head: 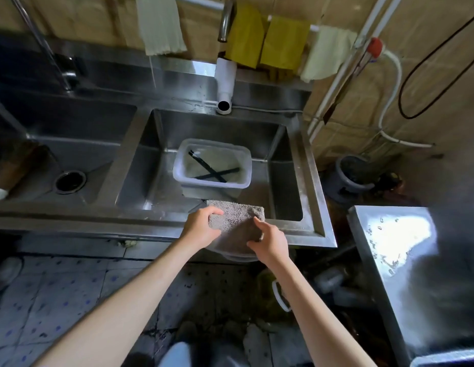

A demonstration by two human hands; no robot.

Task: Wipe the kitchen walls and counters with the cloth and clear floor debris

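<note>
Left hand (202,225) and right hand (270,241) both gripping soft, limp grey terry cloth (237,217) between them; best held by edges.

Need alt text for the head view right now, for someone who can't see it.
Both hands, left hand and right hand, grip a grey cloth over the front rim of a steel sink. In the basin sits a clear plastic tub holding two dark sticks.

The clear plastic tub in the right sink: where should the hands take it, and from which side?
Probably from above, by the rolled rim of the tub at its two short sides. It stands upright and open in the right sink, and the flared rim offers a ledge.
</note>
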